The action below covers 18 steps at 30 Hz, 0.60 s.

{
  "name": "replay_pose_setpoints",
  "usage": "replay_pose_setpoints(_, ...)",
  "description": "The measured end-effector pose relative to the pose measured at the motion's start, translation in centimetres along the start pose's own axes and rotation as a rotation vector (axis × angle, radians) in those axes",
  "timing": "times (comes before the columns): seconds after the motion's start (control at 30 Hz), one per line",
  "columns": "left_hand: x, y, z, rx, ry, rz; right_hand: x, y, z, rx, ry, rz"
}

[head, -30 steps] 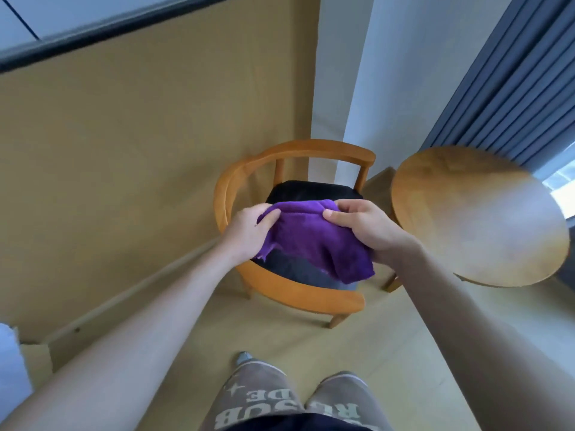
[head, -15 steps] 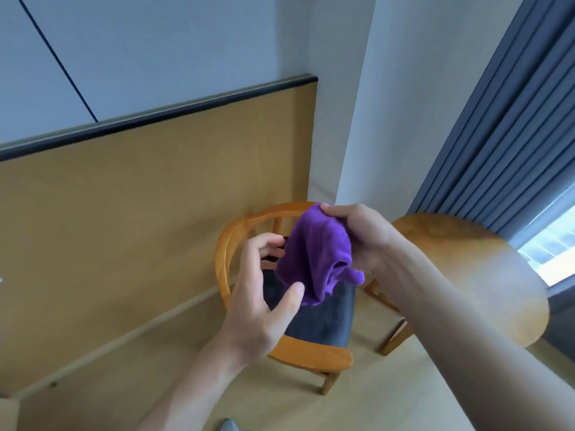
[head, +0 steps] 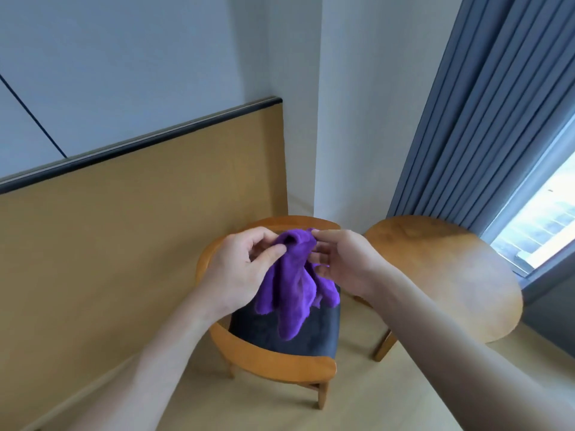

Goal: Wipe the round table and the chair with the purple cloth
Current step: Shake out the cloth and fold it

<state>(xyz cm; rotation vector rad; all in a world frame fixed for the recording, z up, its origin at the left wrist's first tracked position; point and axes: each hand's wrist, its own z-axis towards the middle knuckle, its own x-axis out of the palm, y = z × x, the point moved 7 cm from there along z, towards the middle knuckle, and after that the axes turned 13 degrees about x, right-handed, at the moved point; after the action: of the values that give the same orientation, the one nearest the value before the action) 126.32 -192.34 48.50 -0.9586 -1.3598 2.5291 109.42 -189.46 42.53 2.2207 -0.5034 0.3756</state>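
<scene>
A: What did the fingers do at this instant?

B: The left hand (head: 239,269) pinched the top of the cloth (head: 292,284) between thumb and curled fingers. The right hand (head: 342,262) pinched the same top edge just beside it, forefinger over the fold, the other fingers loosely bent behind.

A: Where did the cloth hang?

B: It was bunched and drooping in the air, held above the dark seat of the chair (head: 277,359); its lower end appeared clear of the seat, though contact could not be ruled out. The table (head: 451,275) stood just beside the chair, to the right, untouched by either hand.

A: What would the step have required?

B: Judged as gathering the cloth into a pad. It would have been done well by folding loose tails inward, so a flat face met the wood and no corner dragged. Wiping appeared not yet begun on either piece.
</scene>
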Motion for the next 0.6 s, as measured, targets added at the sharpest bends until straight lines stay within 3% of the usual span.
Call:
replay_pose_setpoints(0.1, -0.3, 0.4, 0.5, -0.010, -0.073, 0.016, -0.1, -1.6, -0.1, -0.032, 0.048, -0.176)
replay_pose_setpoints(0.2, -0.2, 1.0, 0.7, -0.052, -0.130, 0.070, 1.0, -2.9, -0.9, -0.134, 0.073, -0.514)
replay_pose_setpoints(0.33, 0.2, 1.1, 0.9, -0.073, -0.094, 0.121, 1.7, -2.7, -0.8, -0.330, -0.142, -0.908)
replay_pose_setpoints(0.5, -2.0, 0.9, 1.5, -0.083, -0.068, 0.217, 0.3, -1.5, 0.1, -0.275, -0.092, -1.043)
replay_pose_setpoints(0.6, -3.6, 1.1, 2.3, -0.091, -0.042, 0.297, -1.1, -0.3, 0.7, -0.243, -0.169, -1.058)
